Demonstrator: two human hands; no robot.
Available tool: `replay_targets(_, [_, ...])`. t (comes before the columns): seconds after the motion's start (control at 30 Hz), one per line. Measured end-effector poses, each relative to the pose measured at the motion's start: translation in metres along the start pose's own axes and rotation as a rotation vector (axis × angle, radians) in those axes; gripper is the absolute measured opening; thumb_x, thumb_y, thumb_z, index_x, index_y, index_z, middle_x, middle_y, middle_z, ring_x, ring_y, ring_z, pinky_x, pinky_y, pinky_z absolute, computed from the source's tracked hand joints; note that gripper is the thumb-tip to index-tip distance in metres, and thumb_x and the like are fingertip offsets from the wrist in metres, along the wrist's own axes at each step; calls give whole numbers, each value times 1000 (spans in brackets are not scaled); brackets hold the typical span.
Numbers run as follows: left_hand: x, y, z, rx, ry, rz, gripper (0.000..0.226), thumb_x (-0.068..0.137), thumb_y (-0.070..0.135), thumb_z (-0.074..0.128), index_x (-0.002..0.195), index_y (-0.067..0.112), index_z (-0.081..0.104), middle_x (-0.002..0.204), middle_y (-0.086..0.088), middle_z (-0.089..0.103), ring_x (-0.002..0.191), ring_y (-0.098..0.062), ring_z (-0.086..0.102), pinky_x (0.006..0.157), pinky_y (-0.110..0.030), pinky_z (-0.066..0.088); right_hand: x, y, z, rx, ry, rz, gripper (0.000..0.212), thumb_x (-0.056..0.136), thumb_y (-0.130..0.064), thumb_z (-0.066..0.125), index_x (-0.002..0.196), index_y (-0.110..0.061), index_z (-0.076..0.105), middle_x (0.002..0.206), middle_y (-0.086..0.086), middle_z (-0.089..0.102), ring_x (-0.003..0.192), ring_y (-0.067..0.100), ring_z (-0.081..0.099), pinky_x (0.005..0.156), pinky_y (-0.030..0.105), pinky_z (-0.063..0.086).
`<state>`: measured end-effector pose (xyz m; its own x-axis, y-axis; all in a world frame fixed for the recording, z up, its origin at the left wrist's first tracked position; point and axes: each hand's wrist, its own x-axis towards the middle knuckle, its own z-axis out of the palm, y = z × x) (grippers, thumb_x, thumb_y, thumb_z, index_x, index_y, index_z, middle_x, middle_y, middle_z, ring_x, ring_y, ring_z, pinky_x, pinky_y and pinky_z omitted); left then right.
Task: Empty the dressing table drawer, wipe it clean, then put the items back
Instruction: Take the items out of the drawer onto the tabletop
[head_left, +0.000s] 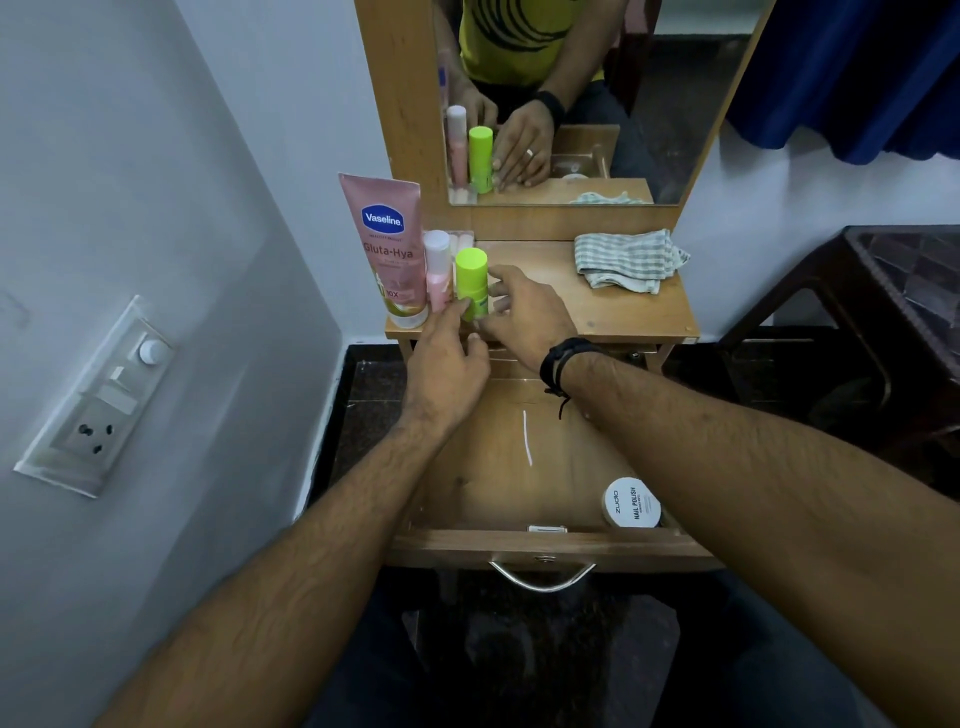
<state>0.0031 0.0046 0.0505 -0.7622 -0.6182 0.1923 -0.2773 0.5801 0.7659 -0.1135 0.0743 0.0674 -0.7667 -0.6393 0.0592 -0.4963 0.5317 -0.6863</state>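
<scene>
The dressing table drawer (550, 543) is pulled out below the tabletop. In it lie a round white nail polish remover tub (631, 503) at the front right and a thin white stick (527, 437). On the tabletop's left stand a pink Vaseline tube (387, 249), a small pink bottle (437, 270) and a green bottle (471, 283). My right hand (527, 314) holds the green bottle from its right side, fingers and thumb around its lower part. My left hand (448, 366) touches the bottle's base with its outstretched index finger.
A striped cloth (628, 260) lies crumpled on the tabletop (623, 312) at the right. A mirror (675, 104) rises behind it. A wall with a switch panel (96, 397) is on the left, and a dark wooden chair (883, 291) on the right.
</scene>
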Motion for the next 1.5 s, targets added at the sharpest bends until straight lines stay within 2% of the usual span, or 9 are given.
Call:
replay_targets(0.13, [-7,10,4,14,-7,41,44,97,20,55,140,13,55,139,-5,58,122,-22,57,104,-40,48,-15,12,-25,-17,44,-10,56,84,-25,73,136,-21,53,118,-2,66,101,17,64,94,39,51])
replay_targets(0.23, [-14,25,12,30,-50,67,30,97,17,57,125,15,65,122,4,63,108,-15,60,94,-25,44,-31,27,-54,-70,78,-17,43,83,-25,72,125,-20,62,110,-3,68,97,18,64,91,39,52])
replay_targets(0.4, [-29,45,42,119,-213,187,15,92,18,60,101,18,72,106,-3,69,94,-23,66,86,-36,51,-70,66,-97,-264,84,84,29,83,-25,68,112,-20,71,107,1,71,103,21,63,88,33,50])
replay_targets(0.6, [-38,63,73,368,-450,230,27,96,30,56,119,21,68,122,-4,61,111,-28,62,91,-37,50,-107,105,-105,-386,9,178,26,84,-23,65,109,-23,72,108,2,70,103,24,63,87,39,53])
replay_targets(0.7, [-39,67,85,457,-495,225,34,100,41,51,126,25,65,111,-2,55,105,-29,62,81,-36,48,-113,114,-100,-427,-5,203,25,86,-32,65,110,-28,71,111,0,69,100,23,65,86,42,55])
replay_targets(0.87, [-36,66,100,534,-507,224,31,101,44,49,122,27,64,101,2,46,87,-20,51,78,-42,54,-113,122,-93,-486,-59,217,29,90,-37,61,117,-30,69,118,1,64,105,24,62,89,46,54])
replay_targets(1.03, [-33,66,106,564,-528,215,28,100,42,52,121,28,63,103,2,46,94,-24,57,81,-43,55,-111,129,-90,-500,-72,210,27,92,-37,61,116,-28,70,119,2,62,106,23,61,94,46,51])
replay_targets(1.33, [-33,76,102,548,-539,188,23,97,40,56,113,25,60,102,6,48,93,-20,55,84,-47,55,-111,125,-91,-427,-44,210,17,87,-34,68,99,-23,72,109,1,64,99,22,61,92,44,51])
replay_targets(1.5, [-18,101,66,595,-588,233,23,88,46,64,103,28,65,103,2,66,91,-21,61,82,-40,55,-107,107,-109,-345,-33,230,11,76,-31,74,82,-22,72,94,-2,70,89,19,65,83,41,56])
